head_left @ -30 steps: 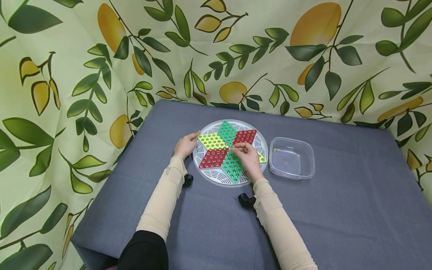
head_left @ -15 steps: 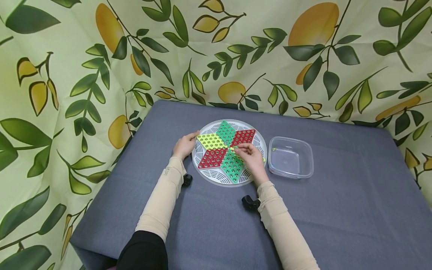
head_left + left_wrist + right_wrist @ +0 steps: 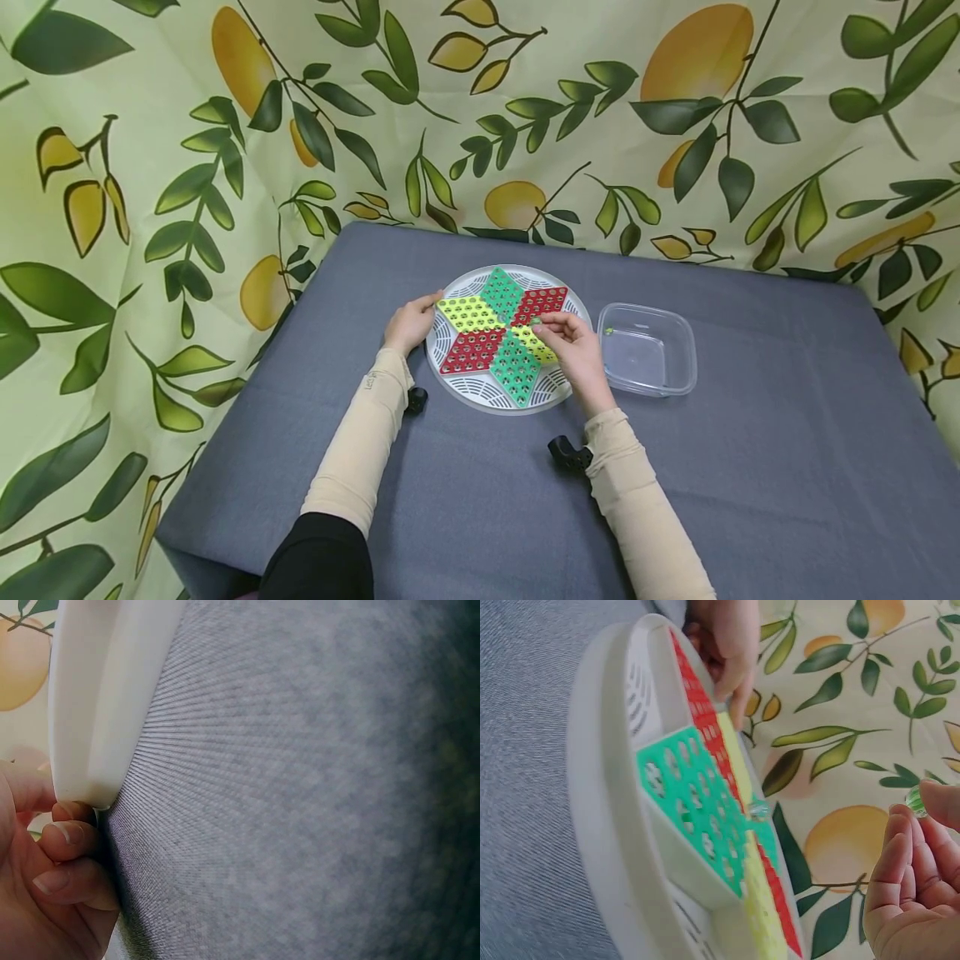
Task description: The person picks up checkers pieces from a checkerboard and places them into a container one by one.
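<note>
Gray table (image 3: 750, 467); tub (image 3: 648, 349) holds perhaps one marble (image 3: 608, 331).

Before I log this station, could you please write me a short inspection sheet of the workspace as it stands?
Surface: table under a grey cloth.
Job's things: round white game board with a star of green, red and yellow pegged fields; a small green marble; clear plastic tub right of the board, one small green piece at its near-left corner.
Clutter: nothing seen.
Hands: left hand grips the board's left rim; right hand pinches the marble above the board.
Cables: nothing seen; black wrist cameras on both sleeves.
Surroundings: lemon-and-leaf curtain behind and beside.
</note>
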A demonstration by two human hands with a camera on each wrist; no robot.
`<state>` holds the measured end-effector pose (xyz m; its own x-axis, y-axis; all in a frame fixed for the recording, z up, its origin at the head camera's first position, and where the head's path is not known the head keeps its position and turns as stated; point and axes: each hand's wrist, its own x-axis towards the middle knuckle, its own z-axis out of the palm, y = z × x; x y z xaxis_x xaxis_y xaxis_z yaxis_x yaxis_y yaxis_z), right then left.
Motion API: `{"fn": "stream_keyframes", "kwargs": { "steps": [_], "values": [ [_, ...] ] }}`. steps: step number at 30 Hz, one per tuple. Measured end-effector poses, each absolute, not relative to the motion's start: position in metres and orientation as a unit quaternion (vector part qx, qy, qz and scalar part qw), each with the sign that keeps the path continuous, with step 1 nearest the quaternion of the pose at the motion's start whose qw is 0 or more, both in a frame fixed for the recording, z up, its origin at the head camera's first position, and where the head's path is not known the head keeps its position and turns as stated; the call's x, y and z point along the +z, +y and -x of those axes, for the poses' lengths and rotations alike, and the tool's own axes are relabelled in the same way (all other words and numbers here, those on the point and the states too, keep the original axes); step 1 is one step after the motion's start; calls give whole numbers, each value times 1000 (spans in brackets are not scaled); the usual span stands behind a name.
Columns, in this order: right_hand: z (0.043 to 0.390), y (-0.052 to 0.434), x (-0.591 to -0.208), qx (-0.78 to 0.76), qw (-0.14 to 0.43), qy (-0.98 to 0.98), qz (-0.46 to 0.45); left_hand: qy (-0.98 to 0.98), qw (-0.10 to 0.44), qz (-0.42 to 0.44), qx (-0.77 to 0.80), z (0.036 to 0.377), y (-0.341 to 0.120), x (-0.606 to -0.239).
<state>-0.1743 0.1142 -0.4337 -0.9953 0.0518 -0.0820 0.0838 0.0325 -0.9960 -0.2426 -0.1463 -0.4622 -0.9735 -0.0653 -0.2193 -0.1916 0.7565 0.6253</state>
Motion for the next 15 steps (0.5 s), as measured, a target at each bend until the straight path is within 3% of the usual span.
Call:
{"fn": "stream_keyframes", "kwargs": {
  "steps": [9,15],
  "values": [
    [171,134,-432,-734,-55,676,-26,932,82,65,346,241,-145,-460],
    [169,145,-433,-731,-74,676,-58,933,84,66,343,240,-145,-460]
  ]
}}
